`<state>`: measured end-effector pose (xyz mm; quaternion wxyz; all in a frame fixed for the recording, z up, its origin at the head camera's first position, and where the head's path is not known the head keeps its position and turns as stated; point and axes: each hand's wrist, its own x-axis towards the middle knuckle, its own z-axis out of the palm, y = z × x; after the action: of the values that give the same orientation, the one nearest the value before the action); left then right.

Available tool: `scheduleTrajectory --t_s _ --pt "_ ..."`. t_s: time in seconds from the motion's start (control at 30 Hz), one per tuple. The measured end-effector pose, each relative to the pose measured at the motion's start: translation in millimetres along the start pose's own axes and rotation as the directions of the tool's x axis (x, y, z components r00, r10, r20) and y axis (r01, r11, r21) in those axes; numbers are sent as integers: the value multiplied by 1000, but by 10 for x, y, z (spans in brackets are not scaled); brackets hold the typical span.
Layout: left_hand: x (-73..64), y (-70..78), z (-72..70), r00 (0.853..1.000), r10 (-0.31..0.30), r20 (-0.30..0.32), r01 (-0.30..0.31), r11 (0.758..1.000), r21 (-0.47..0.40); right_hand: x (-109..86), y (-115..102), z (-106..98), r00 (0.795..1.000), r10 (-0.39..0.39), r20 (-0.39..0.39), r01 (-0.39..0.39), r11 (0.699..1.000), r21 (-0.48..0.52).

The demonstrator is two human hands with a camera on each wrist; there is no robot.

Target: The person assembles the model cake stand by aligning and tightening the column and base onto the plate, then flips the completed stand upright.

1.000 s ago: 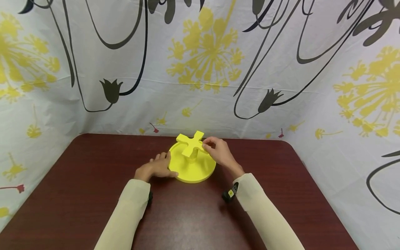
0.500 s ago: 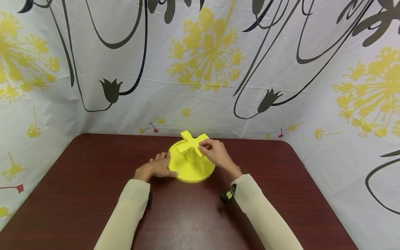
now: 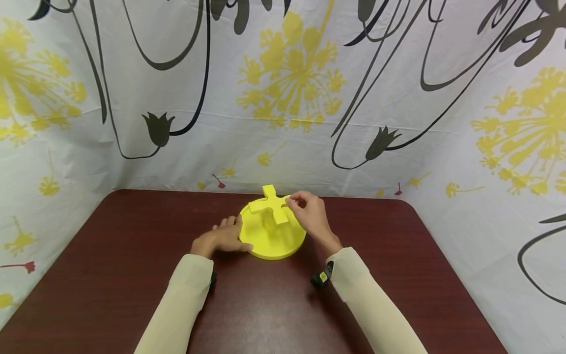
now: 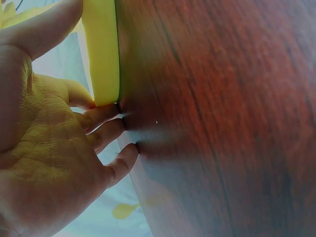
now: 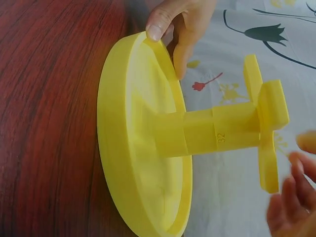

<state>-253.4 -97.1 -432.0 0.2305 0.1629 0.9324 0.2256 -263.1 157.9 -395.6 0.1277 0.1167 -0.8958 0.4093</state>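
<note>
A yellow round dish-like base (image 3: 267,246) with a low rim stands on the table. From its middle rises a stepped yellow stem (image 5: 207,131) marked "32", topped by a four-armed yellow cross knob (image 3: 270,204). At the base's left side my left hand (image 3: 224,236) grips the rim, its thumb (image 5: 159,24) on the top edge and its other fingers along the outside. My right hand (image 3: 309,216) is at the knob's right arm with curled, slightly blurred fingers (image 5: 296,168). In the right wrist view, a gap shows between them and the arm.
The dark red-brown wooden table (image 3: 110,275) has rounded far corners. A white cloth (image 3: 185,167) printed with yellow and dark flowers hangs behind it and at both sides. A black wrist device (image 3: 321,279) sits by the right cuff.
The cross knob has turned through different angles on the stem. My right hand has shifted slightly around its right arm, while the left hand and base stay in place.
</note>
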Motion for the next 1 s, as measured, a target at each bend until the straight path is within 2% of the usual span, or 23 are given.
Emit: scheduleTrajectory --t_s 0.1,0.33,0.67,0.87,1.0 --pt "-3 4 -1 1000 4 1 -4 1000 -6 17 34 -4 999 -22 -34 21 999 -26" --pt "-5 12 -7 1000 12 -1 -12 1000 -19 15 88 -25 994 -3 109 9 998 -56" --pt "3 7 -8 1000 11 8 -11 1000 -18 15 92 -9 990 22 138 -9 996 -94" --pt "11 1 -12 1000 4 11 -4 1000 -13 3 57 3 987 -9 162 24 996 -88" --pt "8 1 -13 1000 4 12 -3 1000 -15 -13 20 9 985 -6 174 17 998 -63"
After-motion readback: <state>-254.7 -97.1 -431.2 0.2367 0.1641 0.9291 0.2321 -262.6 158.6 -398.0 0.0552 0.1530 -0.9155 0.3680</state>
